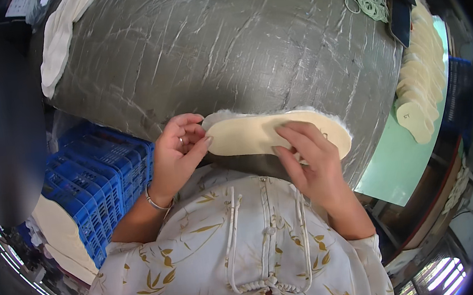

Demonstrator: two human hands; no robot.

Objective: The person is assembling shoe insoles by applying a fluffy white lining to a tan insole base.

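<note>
A cream insole (241, 136) lies lengthwise in front of me at the table's near edge. White fluffy pile (220, 115) sticks out from under it along the far side and both ends. My left hand (175, 157), with a ring and a bracelet, is closed at the insole's left end, thumb and curled fingers at the edge. Over the right half, my right hand (314, 165) grips the insole, fingers on its upper face and thumb by the near edge. The underside is hidden.
A grey film-covered table (182, 67) spreads ahead. Overlapping cream insoles (420, 82) line a pale green board (395, 174) at right. Green cord (370, 2) lies at the far right. Blue crates (93, 180) stand at left; white cloth (58, 54) lies far left.
</note>
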